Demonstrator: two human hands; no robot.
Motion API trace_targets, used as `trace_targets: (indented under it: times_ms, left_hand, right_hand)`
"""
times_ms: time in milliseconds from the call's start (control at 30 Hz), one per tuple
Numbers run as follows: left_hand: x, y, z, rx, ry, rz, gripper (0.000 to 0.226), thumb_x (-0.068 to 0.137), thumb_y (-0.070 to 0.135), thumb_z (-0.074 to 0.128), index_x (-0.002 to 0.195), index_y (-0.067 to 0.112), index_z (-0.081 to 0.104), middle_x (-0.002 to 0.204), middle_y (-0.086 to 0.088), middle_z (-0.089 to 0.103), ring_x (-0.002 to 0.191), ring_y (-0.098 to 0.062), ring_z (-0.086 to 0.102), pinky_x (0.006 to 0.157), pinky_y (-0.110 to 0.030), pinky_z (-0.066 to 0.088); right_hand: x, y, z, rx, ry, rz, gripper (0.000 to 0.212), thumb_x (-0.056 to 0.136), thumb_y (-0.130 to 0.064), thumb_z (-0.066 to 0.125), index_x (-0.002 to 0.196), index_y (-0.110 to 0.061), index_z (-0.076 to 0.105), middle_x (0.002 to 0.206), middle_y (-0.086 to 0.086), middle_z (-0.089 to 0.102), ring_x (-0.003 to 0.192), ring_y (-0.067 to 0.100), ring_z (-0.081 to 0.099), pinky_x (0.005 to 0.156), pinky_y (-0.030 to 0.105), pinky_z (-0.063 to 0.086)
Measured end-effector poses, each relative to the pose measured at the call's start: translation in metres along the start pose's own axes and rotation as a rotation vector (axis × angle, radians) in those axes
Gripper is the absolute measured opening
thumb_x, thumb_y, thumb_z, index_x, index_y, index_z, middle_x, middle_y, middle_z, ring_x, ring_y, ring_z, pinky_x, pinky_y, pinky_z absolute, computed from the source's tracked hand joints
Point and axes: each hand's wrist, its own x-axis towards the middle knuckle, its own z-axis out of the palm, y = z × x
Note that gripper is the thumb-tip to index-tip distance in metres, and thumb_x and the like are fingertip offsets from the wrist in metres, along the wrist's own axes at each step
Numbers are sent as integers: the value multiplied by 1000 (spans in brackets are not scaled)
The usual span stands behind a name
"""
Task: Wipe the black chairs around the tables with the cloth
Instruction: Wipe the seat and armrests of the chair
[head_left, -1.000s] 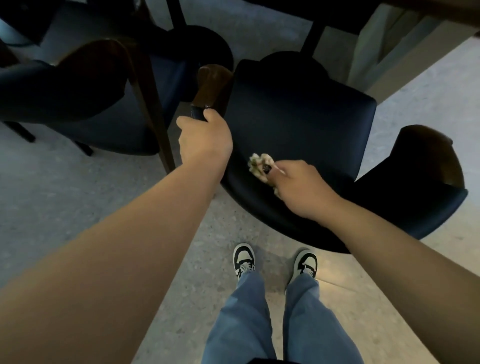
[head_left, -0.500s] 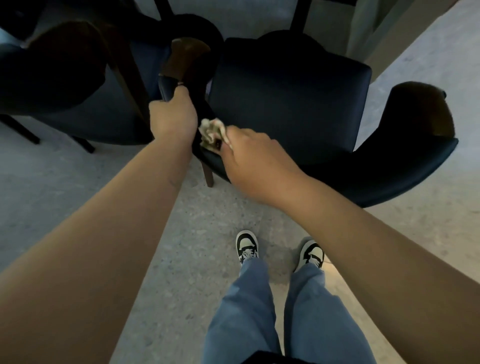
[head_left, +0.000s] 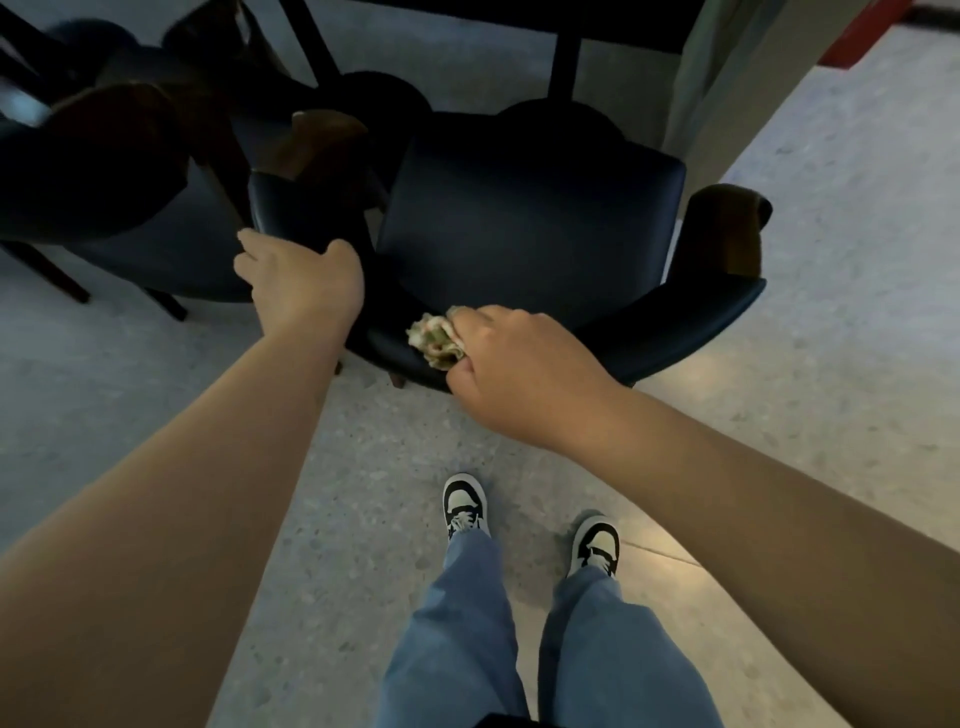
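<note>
A black chair (head_left: 524, 218) with wooden arm tips stands right in front of me, its curved back towards me. My right hand (head_left: 514, 364) grips a crumpled pale cloth (head_left: 434, 338) and presses it on the top rim of the chair back. My left hand (head_left: 301, 280) grips the left end of the same backrest, thumb on the inner side and fingers over the outside.
A second black chair (head_left: 119, 208) stands close on the left, its arm almost touching the first. Dark table legs (head_left: 566, 57) rise behind the seats. A pale wall corner (head_left: 727, 78) stands at the right. My feet (head_left: 467, 504) are on speckled floor just behind the chair.
My right hand has slid the cloth to the right along the backrest rim, away from my left hand. My left hand has shifted down from the wooden arm tip onto the padded backrest end.
</note>
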Motion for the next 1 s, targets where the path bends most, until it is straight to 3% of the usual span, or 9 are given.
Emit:
trace_targets:
  times_ms: [167, 300, 367, 433, 500, 533, 700, 933, 1000]
  left_hand:
    - [-40, 2, 10, 215, 25, 80, 97, 85, 32, 56, 154, 8, -7, 161, -19, 0, 146, -39, 12, 114, -43, 24]
    - [-59, 3, 20, 527, 3, 295, 98, 85, 43, 53, 154, 10, -8, 159, -26, -8, 147, -40, -9, 116, -58, 1]
    - [-66, 4, 23, 676, -63, 489, 88, 90, 55, 42, 155, 16, -2, 161, -21, 1, 149, -36, -3, 114, -61, 0]
    - [-71, 5, 22, 744, -230, 761, 75, 92, 63, 30, 155, 26, 14, 157, -13, 29, 143, -34, 27, 114, -55, 20]
    - [-77, 9, 17, 767, -455, 912, 68, 87, 69, 18, 144, 40, 41, 133, -1, 60, 115, -27, 57, 93, -41, 46]
    - [-78, 13, 15, 797, -545, 938, 68, 85, 70, 16, 137, 42, 51, 120, 2, 67, 103, -23, 62, 85, -38, 49]
    - [-69, 31, 21, 819, -761, 871, 48, 95, 56, 33, 128, 36, 61, 117, 5, 67, 103, -18, 62, 94, -39, 49]
    - [-62, 21, 18, 664, -684, 976, 39, 92, 46, 37, 111, 33, 68, 76, 15, 67, 65, 0, 60, 66, -26, 47]
    - [-65, 19, 15, 626, -648, 1057, 45, 89, 44, 32, 108, 30, 70, 75, 14, 67, 64, -2, 59, 66, -26, 45]
  right_hand:
    - [-30, 32, -14, -27, 115, -89, 15, 82, -19, 47, 89, -8, 54, 84, 7, 59, 71, 29, 56, 58, 29, 34]
    - [-52, 66, -32, 14, 151, -187, 19, 75, -10, 54, 88, 0, 63, 74, 11, 61, 62, 29, 56, 51, 29, 40]
    - [-61, 87, -43, 18, 148, -225, 24, 76, -12, 51, 89, 2, 66, 77, 13, 64, 65, 30, 58, 55, 36, 50]
    - [-67, 111, -53, 21, 166, -270, 22, 75, -7, 54, 88, 5, 68, 79, 16, 66, 69, 34, 62, 61, 42, 53]
    - [-69, 130, -60, 55, 179, -306, 20, 71, -1, 58, 86, 8, 68, 78, 20, 67, 69, 37, 63, 62, 44, 54]
    - [-68, 137, -63, 84, 177, -317, 18, 71, 0, 57, 83, 9, 67, 77, 20, 66, 68, 37, 62, 62, 44, 53]
    - [-56, 156, -71, 186, 102, -343, 12, 77, -3, 53, 71, 4, 61, 67, 12, 58, 59, 24, 50, 54, 39, 44]
    - [-26, 199, -89, 96, -49, -237, 22, 83, -12, 52, 62, -4, 53, 61, 7, 51, 55, 22, 46, 51, 41, 39]
    - [-13, 203, -92, 81, -147, -163, 28, 83, -24, 49, 59, -11, 50, 58, 3, 49, 54, 20, 45, 52, 40, 37]
